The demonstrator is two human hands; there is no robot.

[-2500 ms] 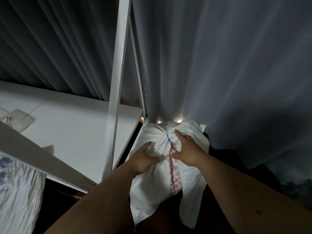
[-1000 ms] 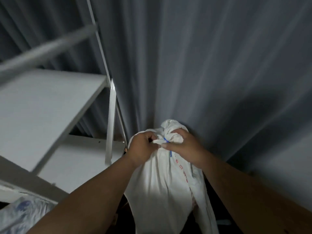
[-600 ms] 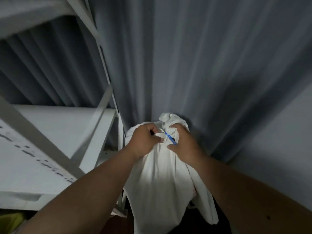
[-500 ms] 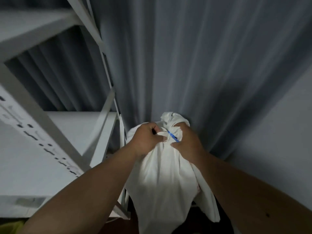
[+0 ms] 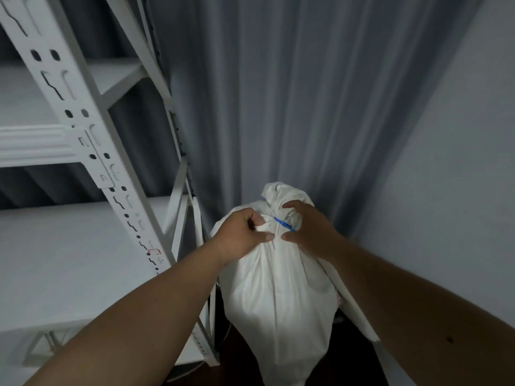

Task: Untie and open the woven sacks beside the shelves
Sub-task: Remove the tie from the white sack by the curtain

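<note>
White woven sack point(image 5: 278, 296) stands just right of the shelf point(image 5: 92, 151), neck bunched. Left hand point(image 5: 239, 235) pinches a fold beside the blue tie point(image 5: 282, 224); right hand point(image 5: 309, 229) curls round the neck opposite.

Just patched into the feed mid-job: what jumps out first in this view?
A white woven sack stands at centre, against the grey curtain, its neck bunched and bound with a blue tie. Both hands work at that neck: the left hand pinches a fold of fabric just left of the tie, the right hand closes its grip round the neck on the other side. White metal shelving fills the left.
</note>
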